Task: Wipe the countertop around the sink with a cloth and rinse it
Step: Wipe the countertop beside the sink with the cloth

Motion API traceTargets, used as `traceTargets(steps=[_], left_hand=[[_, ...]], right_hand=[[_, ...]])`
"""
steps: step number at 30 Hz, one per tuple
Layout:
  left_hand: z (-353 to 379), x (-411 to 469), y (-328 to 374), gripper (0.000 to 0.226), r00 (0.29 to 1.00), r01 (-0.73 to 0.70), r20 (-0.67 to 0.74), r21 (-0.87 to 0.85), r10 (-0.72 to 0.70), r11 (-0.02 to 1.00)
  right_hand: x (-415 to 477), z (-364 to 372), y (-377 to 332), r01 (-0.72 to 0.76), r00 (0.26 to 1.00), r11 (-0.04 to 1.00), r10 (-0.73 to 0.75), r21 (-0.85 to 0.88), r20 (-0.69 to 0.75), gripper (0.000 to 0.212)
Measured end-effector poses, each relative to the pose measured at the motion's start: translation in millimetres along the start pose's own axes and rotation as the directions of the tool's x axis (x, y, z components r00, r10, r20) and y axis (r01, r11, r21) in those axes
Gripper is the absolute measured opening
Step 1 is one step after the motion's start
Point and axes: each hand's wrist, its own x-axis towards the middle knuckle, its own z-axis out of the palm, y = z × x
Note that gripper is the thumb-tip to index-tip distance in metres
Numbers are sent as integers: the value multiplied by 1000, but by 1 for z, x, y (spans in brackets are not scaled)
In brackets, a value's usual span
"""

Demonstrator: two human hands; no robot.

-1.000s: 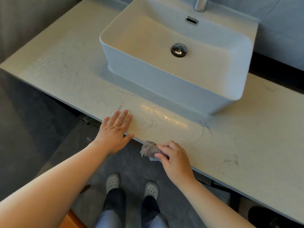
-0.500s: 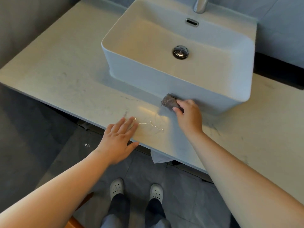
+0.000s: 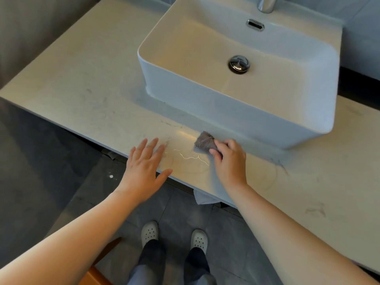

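Gripping a bunched grey cloth [image 3: 204, 141] between curled fingers and thumb, the right hand [image 3: 230, 161] is seen pressing it to the tabletop [image 3: 82, 79] just in front of the sink [image 3: 246, 116], near the basin's front wall. The left hand [image 3: 144, 167] is laid flat on the tabletop's front edge, fingers straight and spread; nothing is held by it.

Between the two hands a thin wet streak [image 3: 189, 156] glints on the stone, and a damp sheen is seen beside the cloth, so the strip before the sink is judged to be the part being wiped. Dark marks can be made out right of the right hand and further along; whether they are dirt or veins in the stone cannot be told. The wide stretch left of the sink looks dry and is judged not yet wiped, though that is uncertain.

The rinse is judged not yet done: the cloth is outside the basin, no water is seen at the tap [image 3: 266, 4], and the basin looks dry around the drain [image 3: 239, 64]. The task is put at about its middle or earlier.

No brand, label or writing can be read anywhere.
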Motion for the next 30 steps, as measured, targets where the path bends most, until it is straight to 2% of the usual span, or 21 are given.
traceTargets(steps=[5, 11, 15, 19, 24, 27, 30], left_hand=[[-8, 12, -18, 78, 997, 76, 27, 46, -78, 996], [-11, 14, -42, 83, 988, 114, 89, 104, -124, 988], [-12, 14, -48, 84, 992, 96, 66, 145, -106, 985], [-12, 15, -49, 85, 991, 91, 77, 183, -106, 979], [-10, 14, -49, 84, 992, 91, 67, 177, -104, 980], [-10, 15, -48, 84, 991, 92, 75, 185, -108, 978], [-9, 15, -48, 84, 991, 93, 80, 189, -110, 978]], right_hand=[[-52, 5, -13, 82, 997, 997, -82, -6, -17, 31], [-88, 11, -24, 102, 995, 994, -103, 32, 4, 30], [-103, 4, -34, 98, 987, 988, -112, 122, 114, 31], [-96, -16, -41, -27, 970, 972, -31, 234, 240, 26], [-38, -40, -39, -93, 988, 972, 64, 214, 139, 28], [8, -40, -28, -81, 996, 989, 77, 128, 34, 31], [39, -32, -11, -49, 999, 999, 49, -15, 20, 36]])
